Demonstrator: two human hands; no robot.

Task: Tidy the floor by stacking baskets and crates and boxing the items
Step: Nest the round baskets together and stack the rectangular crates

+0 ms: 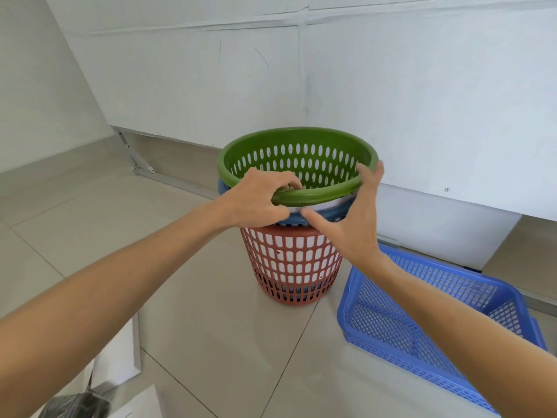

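Looking down from the head camera, two bare forearms reach forward to a stack of round plastic baskets standing on a pale tiled floor (196,327), close to a white wall.

A green basket (298,152) with oval holes sits on top of the stack, slightly tilted, nested into a blue basket (297,220) of which only the rim shows. A band of white shows between those two rims. Both sit inside a red basket (291,267) with rectangular holes that rests on the floor, with something white visible through its holes.

The left hand (256,200) is clamped on the near rim of the green basket, fingers curled over the top and thumb underneath. The right hand (352,212) is spread wide against the right side of the stack, fingers straight and reaching up to the green rim, thumb pointing left across the blue rim.

Just right of the stack, a shallow blue rectangular mesh crate (422,312) lies on the floor, under the right forearm.

At the lower left, a dark crumpled object (75,404) lies beside white sheets or boards; what they are cannot be told
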